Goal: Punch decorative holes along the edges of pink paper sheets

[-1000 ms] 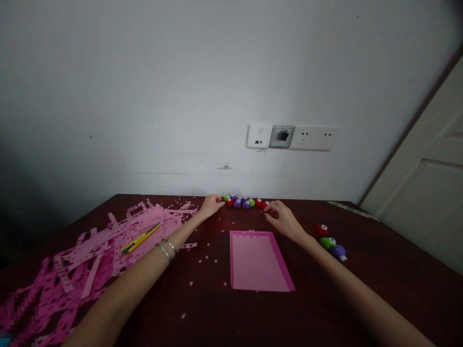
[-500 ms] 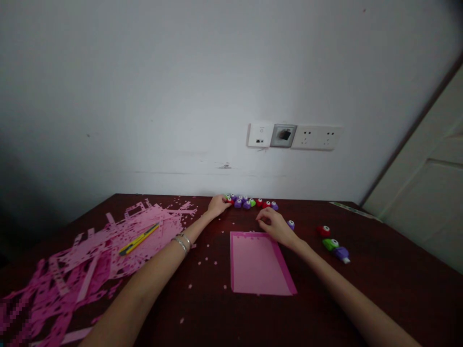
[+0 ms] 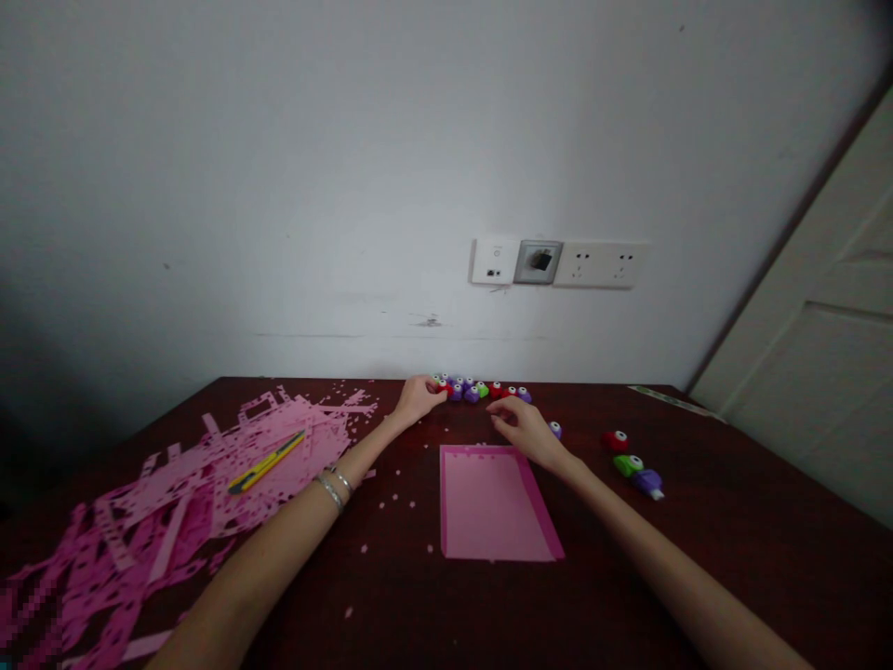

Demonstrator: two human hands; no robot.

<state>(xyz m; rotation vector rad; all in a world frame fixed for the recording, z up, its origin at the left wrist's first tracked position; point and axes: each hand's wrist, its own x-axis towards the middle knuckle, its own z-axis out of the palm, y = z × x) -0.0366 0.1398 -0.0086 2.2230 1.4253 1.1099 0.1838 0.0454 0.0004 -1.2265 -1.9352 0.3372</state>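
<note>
At the back of the table, my left hand (image 3: 419, 398) reaches to the left end of a cluster of small craft punches with white round tops. Its fingers are closed on a red craft punch (image 3: 445, 386); purple punches (image 3: 473, 395) and a green punch (image 3: 482, 389) sit just to the right. My right hand (image 3: 528, 433) hovers above the far right corner of a pink paper sheet (image 3: 492, 512). Its thumb and fingers are slightly apart, with nothing visible between them. A purple punch (image 3: 554, 429) stands beside that hand, partly hidden.
Punched pink paper scraps (image 3: 188, 484) heap on the left, with a yellow utility knife (image 3: 269, 462) on top. Tiny pink cutouts (image 3: 395, 497) are scattered about. At right lie red (image 3: 615, 441), green (image 3: 628, 464) and purple (image 3: 648, 482) punches. The wall (image 3: 313, 233) rises behind the table.
My left hand and the red punch have shifted slightly right, towards the other punches. My right hand has moved a little left and away from me. The view has turned slightly.
</note>
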